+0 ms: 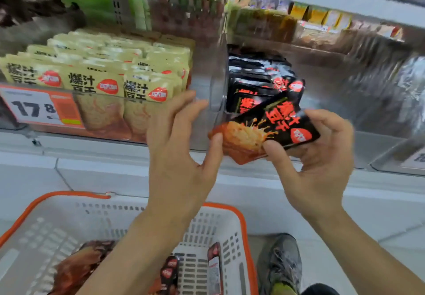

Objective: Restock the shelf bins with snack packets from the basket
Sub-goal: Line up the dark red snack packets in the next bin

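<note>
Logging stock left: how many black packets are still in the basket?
2 clearly show: one black packet beside the left forearm, another upright against the basket wall. More may lie hidden under the arm.

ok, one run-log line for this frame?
phase: placing | right hand: grips black snack packet | left hand: thumb touches packet corner | target: bin of black packets | basket: packets left

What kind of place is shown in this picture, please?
Most likely a shop aisle, such as a supermarket or snack store. Clear shelf bins hold rows of packaged snacks, a price tag hangs on the front, and a plastic shopping basket stands below.
</note>
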The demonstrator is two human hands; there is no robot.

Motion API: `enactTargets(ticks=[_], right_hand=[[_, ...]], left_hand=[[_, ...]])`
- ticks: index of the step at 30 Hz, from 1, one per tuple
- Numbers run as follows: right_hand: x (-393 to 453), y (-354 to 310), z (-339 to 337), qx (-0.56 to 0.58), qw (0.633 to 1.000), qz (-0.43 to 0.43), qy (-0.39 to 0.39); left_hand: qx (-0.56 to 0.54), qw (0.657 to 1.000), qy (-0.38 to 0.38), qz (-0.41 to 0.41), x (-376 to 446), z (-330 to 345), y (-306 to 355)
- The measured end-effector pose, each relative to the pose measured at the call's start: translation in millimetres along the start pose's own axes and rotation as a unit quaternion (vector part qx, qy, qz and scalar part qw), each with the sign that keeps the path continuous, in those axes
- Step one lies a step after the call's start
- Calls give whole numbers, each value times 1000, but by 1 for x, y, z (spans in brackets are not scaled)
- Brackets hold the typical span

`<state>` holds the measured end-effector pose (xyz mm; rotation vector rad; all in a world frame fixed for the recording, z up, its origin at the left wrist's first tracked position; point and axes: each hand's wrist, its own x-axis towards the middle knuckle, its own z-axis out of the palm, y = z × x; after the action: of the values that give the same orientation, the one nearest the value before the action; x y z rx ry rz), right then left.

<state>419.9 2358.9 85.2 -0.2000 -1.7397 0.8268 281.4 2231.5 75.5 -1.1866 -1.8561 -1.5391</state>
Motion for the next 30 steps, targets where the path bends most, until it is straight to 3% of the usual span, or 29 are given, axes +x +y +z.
enactTargets(ticks=[4,7,13,21,23,30], right_hand=[[29,6,-54,-54,993,-50,91],[54,12,-81,-120,986,-51,107],[103,43,-86,-237,971,15,-32],[143,82,-54,-420,867,138,-230],[144,85,-49,-451,848,142,-240],[144,90,-49,-449,850,158,-227]], left_hand=[[91,992,-83,36,10,41,4],[185,978,-85,46,9,60,2],[218,973,-36,65,6,70,-7],[247,963,-49,96,5,66,-12],[243,964,-49,98,5,66,-13],[252,962,-45,91,3,70,-11]])
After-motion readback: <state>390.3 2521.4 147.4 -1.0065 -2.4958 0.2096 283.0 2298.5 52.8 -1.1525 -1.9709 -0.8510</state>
